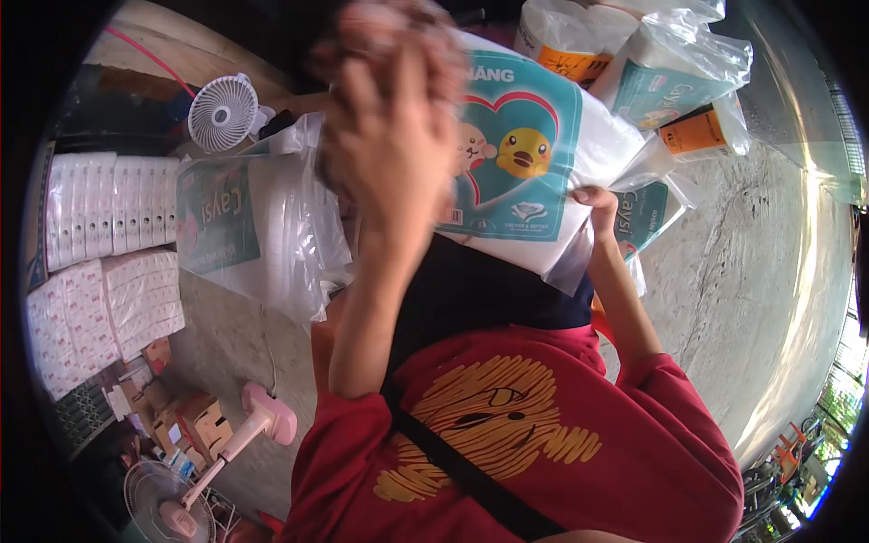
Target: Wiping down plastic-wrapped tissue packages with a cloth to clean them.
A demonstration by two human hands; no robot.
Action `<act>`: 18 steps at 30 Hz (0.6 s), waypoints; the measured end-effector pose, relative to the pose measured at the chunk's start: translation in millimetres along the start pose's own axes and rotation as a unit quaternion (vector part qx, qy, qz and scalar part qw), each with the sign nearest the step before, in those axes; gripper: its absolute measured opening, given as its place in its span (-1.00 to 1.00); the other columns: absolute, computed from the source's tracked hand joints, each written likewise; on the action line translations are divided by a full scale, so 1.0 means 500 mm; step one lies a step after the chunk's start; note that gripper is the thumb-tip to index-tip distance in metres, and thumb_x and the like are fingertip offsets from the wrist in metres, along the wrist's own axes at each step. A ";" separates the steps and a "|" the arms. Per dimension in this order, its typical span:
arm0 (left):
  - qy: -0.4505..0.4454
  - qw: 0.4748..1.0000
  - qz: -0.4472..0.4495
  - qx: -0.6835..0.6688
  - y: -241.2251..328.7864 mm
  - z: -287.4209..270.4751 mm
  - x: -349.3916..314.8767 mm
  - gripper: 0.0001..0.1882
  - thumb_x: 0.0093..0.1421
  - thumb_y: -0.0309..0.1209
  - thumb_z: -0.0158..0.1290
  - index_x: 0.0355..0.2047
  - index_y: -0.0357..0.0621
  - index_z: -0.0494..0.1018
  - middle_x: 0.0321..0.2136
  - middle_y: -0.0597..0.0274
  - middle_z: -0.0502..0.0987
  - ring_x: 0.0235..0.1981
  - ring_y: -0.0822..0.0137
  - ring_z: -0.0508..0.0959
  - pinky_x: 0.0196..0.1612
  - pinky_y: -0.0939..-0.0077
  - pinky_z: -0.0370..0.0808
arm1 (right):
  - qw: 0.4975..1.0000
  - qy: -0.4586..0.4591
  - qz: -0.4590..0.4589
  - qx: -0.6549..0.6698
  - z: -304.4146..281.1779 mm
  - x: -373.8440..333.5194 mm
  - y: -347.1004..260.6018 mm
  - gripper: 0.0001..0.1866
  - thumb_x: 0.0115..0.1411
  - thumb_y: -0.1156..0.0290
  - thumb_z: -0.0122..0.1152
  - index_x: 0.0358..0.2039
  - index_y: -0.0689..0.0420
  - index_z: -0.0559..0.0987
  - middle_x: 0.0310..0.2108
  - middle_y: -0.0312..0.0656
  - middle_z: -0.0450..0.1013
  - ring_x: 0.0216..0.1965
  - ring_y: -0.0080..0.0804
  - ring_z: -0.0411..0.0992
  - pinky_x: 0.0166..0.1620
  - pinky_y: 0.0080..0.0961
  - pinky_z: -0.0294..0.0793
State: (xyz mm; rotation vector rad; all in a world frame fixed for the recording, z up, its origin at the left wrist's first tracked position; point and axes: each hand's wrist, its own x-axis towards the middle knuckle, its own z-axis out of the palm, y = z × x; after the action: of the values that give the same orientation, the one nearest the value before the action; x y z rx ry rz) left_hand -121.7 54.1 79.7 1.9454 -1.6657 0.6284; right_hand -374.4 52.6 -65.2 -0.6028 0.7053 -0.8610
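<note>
A white plastic-wrapped tissue pack (516, 204) with a teal panel and cartoon animals in a heart lies across my lap. My right hand (601, 217) grips its right edge, thumb on top and the other fingers mostly hidden behind the plastic. My left hand (398, 136) is raised over the pack's left side, smeared by motion. A brownish blur covers its fingertips, so I cannot make out whether it holds anything. Beside my left forearm stands another clear-wrapped tissue pack (217, 217) with a teal label.
More wrapped packs (670, 72) with teal and orange labels are grouped at the far right. On the left are a small white fan (223, 113), stacked white packages (113, 204), a pink standing fan (272, 416) and cardboard boxes (204, 425). Grey concrete floor (733, 244) extends to the right.
</note>
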 end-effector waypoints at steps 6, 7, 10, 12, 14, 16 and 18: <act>0.019 0.960 0.262 -0.097 0.183 -0.045 -0.175 -0.70 0.03 -0.12 0.17 -0.20 0.25 0.63 -0.05 0.19 0.52 -0.16 0.14 0.48 -0.18 0.14 0.49 | 0.993 0.004 -0.092 -0.075 -0.005 0.005 0.020 -0.49 -0.12 0.37 0.22 -0.13 0.41 0.58 -0.21 0.03 0.57 -0.12 -0.15 0.52 0.05 -0.38 0.44; 0.008 0.962 0.232 -0.144 0.183 -0.036 -0.186 -0.70 0.07 -0.12 0.13 -0.18 0.24 0.60 -0.01 0.22 0.49 -0.12 0.10 0.46 -0.19 0.12 0.49 | 0.987 0.024 -0.112 -0.112 -0.005 0.004 0.021 -0.48 -0.14 0.37 0.22 -0.13 0.41 0.57 -0.21 0.03 0.57 -0.12 -0.14 0.52 0.04 -0.37 0.44; 0.015 0.964 0.189 -0.188 0.148 0.003 -0.156 -0.73 0.08 -0.11 0.13 -0.18 0.32 0.57 0.01 0.27 0.47 -0.11 0.07 0.43 -0.24 0.15 0.45 | 0.983 0.056 -0.100 -0.146 -0.003 0.003 0.009 -0.44 -0.17 0.39 0.23 -0.11 0.43 0.55 -0.21 0.02 0.56 -0.13 -0.11 0.52 0.04 -0.33 0.46; -0.019 0.968 0.143 -0.204 0.107 0.011 -0.104 -0.73 0.01 -0.15 0.17 -0.22 0.45 0.58 -0.04 0.31 0.46 -0.19 0.08 0.40 -0.32 0.19 0.39 | 0.989 0.067 -0.045 -0.127 -0.001 0.000 -0.008 -0.42 -0.20 0.40 0.24 -0.10 0.44 0.54 -0.21 0.02 0.56 -0.14 -0.10 0.52 0.03 -0.30 0.47; 0.000 0.987 0.066 -0.146 0.045 0.022 -0.017 -0.55 -0.10 -0.36 0.22 -0.17 0.50 0.56 -0.26 0.28 0.37 -0.23 0.02 0.41 -0.30 0.11 0.43 | 0.991 0.071 -0.004 -0.118 0.000 -0.005 -0.026 -0.39 -0.22 0.41 0.25 -0.09 0.45 0.52 -0.20 0.02 0.56 -0.15 -0.08 0.52 0.02 -0.28 0.48; 0.052 0.994 -0.008 -0.097 -0.021 0.027 0.064 -0.48 -0.15 -0.45 0.20 -0.14 0.45 0.54 -0.32 0.22 0.34 -0.28 0.04 0.43 -0.31 0.16 0.47 | 0.992 0.068 0.013 -0.103 0.001 -0.014 -0.037 -0.36 -0.25 0.42 0.26 -0.07 0.46 0.51 -0.20 0.02 0.56 -0.16 -0.06 0.52 0.02 -0.25 0.49; 0.068 0.986 -0.067 -0.136 -0.045 0.034 0.102 -0.50 -0.04 -0.56 0.18 -0.01 -0.01 0.54 -0.01 0.02 0.49 -0.06 -0.11 0.50 -0.07 0.09 0.48 | 0.996 0.058 0.007 -0.068 0.001 -0.026 -0.037 -0.35 -0.27 0.45 0.26 -0.07 0.49 0.51 -0.19 0.03 0.57 -0.14 -0.10 0.53 0.03 -0.31 0.48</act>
State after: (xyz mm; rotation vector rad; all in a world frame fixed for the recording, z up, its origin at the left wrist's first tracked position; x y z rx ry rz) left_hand -91.3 7.4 97.4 1.7590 -1.4417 0.4458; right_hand -388.5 53.8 -47.8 -0.6724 0.8768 -0.8455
